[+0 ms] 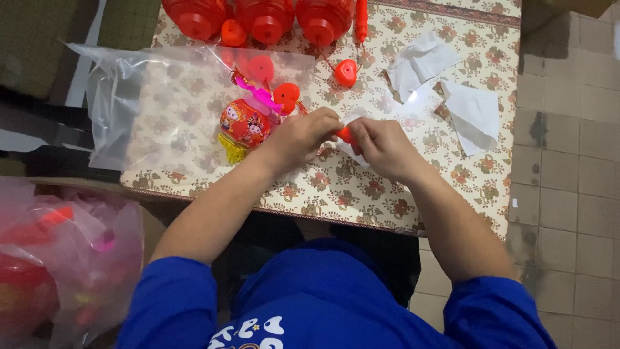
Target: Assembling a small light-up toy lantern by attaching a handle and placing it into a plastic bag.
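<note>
Both hands, left hand (pixel 300 137) and right hand (pixel 381 147), pinch a small orange piece (pixel 344 134) in thin wrap; fingers closed tight, tearing or dropping seems likely.

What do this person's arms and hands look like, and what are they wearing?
Both hands, left hand and right hand, are bare, with no gloves, rings or watch visible. The forearms are bare too. Bright blue short sleeves cover the upper arms, on a blue shirt with white markings at the chest.
</note>
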